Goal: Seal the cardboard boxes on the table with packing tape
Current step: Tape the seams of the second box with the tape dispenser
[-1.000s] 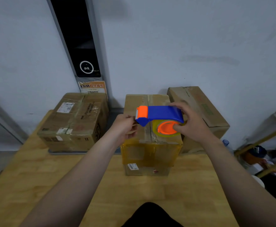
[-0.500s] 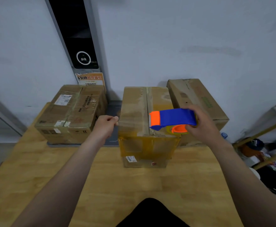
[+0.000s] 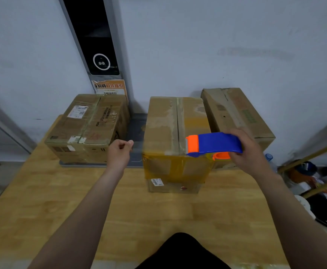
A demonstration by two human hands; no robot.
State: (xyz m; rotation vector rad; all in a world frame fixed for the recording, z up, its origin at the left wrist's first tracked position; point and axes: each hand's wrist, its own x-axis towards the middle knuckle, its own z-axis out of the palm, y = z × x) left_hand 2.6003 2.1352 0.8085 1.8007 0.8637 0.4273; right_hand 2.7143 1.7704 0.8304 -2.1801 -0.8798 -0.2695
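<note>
Three cardboard boxes stand along the back of the wooden table [image 3: 158,214]: a left box [image 3: 88,123], a middle box [image 3: 162,123] with yellowish tape over its near face, and a right box [image 3: 234,111]. My right hand [image 3: 250,152] grips a blue and orange tape dispenser [image 3: 215,143] above the middle box's near right corner. Just left of that box, my left hand [image 3: 119,154] has curled fingers, thumb against forefinger, pinching the tape end. The strip of tape between hand and dispenser shows only faintly across the box's near edge.
A grey mat [image 3: 137,125] lies under the boxes between the left and middle ones. A black panel [image 3: 94,35] with an orange notice stands against the wall behind. A cluttered shelf frame [image 3: 314,171] is off the table's right edge.
My left hand went from the dispenser's front end leftward past the middle box's left side. The dispenser in my right hand shifted right, toward the box's near right corner.
</note>
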